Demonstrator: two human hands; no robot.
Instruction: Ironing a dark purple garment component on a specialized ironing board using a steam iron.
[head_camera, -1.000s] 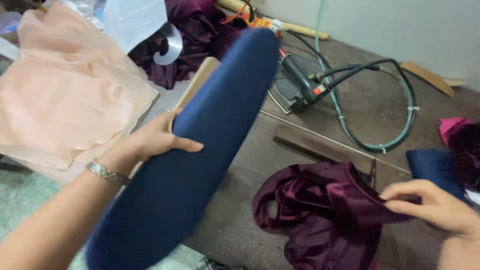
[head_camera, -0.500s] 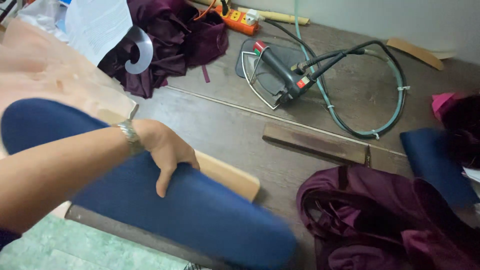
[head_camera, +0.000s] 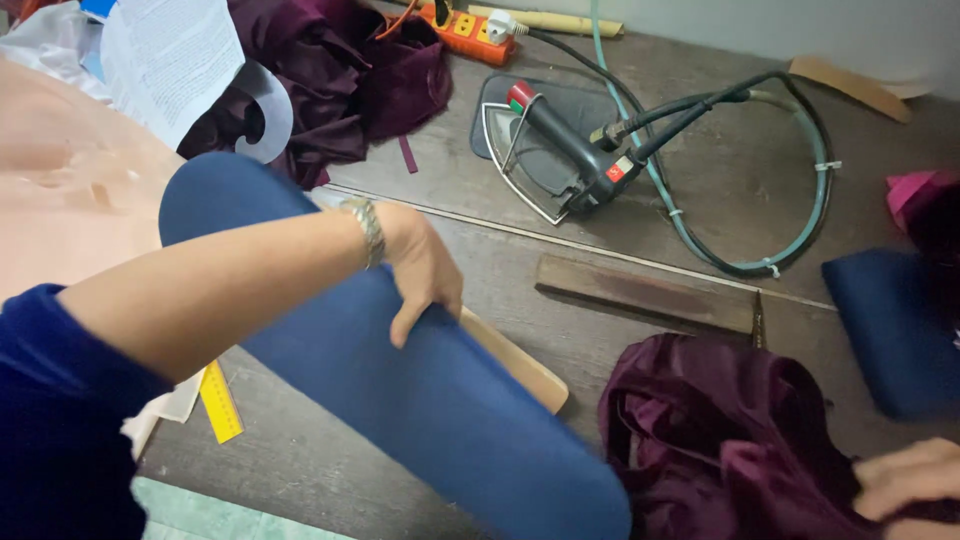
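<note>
Gripping blue padded board (head_camera: 420, 400) | left hand (head_camera: 425, 272) curled over edge

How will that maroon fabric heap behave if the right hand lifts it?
The maroon fabric lies in deep loose folds, so it is probably floppy and will drape and trail. Its sheen hints at a slippery satin. The right hand touches only its edge, so it may slide free.

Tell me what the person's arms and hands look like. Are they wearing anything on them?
The left arm has a dark blue sleeve pushed up high, so the forearm is bare. On that wrist sits a silvery metal bracelet or watch band. The left hand has no glove. Only part of the right hand shows at the corner, also bare, with no sleeve or jewellery in sight.
</note>
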